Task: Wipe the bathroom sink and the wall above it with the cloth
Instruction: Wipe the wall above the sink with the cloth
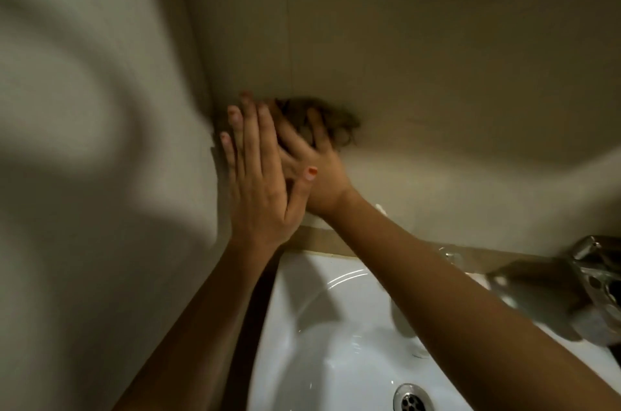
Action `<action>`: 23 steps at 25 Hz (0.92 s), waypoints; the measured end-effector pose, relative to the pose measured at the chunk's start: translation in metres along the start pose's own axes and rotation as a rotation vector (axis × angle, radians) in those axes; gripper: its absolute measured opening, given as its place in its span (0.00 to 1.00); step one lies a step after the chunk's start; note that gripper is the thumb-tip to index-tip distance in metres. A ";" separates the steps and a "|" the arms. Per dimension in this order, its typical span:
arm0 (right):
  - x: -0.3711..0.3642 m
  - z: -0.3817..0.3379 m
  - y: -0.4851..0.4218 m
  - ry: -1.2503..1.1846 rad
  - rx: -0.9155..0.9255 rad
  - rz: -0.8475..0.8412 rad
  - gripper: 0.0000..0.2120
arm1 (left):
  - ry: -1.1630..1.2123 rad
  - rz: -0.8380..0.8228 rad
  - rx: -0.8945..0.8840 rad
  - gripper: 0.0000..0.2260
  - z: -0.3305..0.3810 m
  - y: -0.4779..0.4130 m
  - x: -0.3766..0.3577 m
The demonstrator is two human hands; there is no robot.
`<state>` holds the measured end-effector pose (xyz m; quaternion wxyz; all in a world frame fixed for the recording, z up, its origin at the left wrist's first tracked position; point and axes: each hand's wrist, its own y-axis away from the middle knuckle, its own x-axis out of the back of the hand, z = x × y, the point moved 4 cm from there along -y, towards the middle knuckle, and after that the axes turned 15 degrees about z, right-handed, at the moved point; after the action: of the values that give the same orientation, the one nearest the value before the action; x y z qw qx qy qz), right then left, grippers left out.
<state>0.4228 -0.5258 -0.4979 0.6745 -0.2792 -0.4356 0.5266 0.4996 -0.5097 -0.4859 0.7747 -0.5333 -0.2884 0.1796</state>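
Head: crumpled cloth [339, 123], long axis horizontal

Glossy white sink [336, 326], shiny metal tap [584, 283], matt wall [437, 40].

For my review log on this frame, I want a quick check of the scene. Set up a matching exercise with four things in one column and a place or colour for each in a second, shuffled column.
Things:
1. cloth
2. sink
3. tap
4. drain

Descriptions:
A. white, below the wall
B. shiny metal, at the right edge
C. dark, pressed to the wall under the right hand
D. round grate at the bottom edge

Pairs: 1-C; 2-A; 3-B; 4-D
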 end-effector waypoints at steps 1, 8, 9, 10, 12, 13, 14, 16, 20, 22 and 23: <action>-0.002 -0.009 0.024 -0.016 0.047 -0.084 0.25 | -0.013 -0.068 0.015 0.33 -0.001 0.017 -0.005; -0.002 -0.035 0.148 -0.160 0.186 -0.787 0.33 | -0.150 -0.350 -0.062 0.33 -0.002 0.089 -0.022; 0.003 -0.031 0.148 -0.105 0.245 -0.800 0.36 | -0.142 -0.356 -0.062 0.33 -0.001 0.090 -0.025; 0.009 -0.028 0.150 -0.054 0.321 -0.812 0.37 | -0.133 -0.357 -0.063 0.33 0.000 0.090 -0.027; 0.021 -0.023 0.157 -0.018 0.486 -0.865 0.32 | -0.108 -0.351 -0.063 0.33 0.004 0.087 -0.031; 0.026 -0.017 0.162 0.012 0.548 -0.911 0.28 | -0.095 -0.348 -0.064 0.33 0.007 0.086 -0.032; 0.034 -0.010 0.163 0.069 0.574 -0.918 0.22 | -0.084 -0.348 -0.067 0.33 0.011 0.085 -0.033; 0.047 0.006 0.156 0.284 0.632 -0.869 0.18 | -0.064 -0.346 -0.065 0.33 0.017 0.082 -0.035; 0.064 0.037 0.162 0.019 0.730 -1.135 0.26 | -0.015 -0.319 -0.075 0.33 0.029 0.072 -0.034; 0.070 0.054 0.153 -0.003 0.688 -1.093 0.24 | 0.014 -0.298 -0.083 0.33 0.036 0.066 -0.033; 0.073 0.061 0.148 -0.036 0.632 -1.095 0.22 | 0.027 -0.284 -0.081 0.33 0.039 0.062 -0.033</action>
<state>0.3045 -0.4183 -0.5716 0.8887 0.2057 -0.3501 0.2130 0.4511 -0.4780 -0.5412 0.7740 -0.5203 -0.3575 0.0489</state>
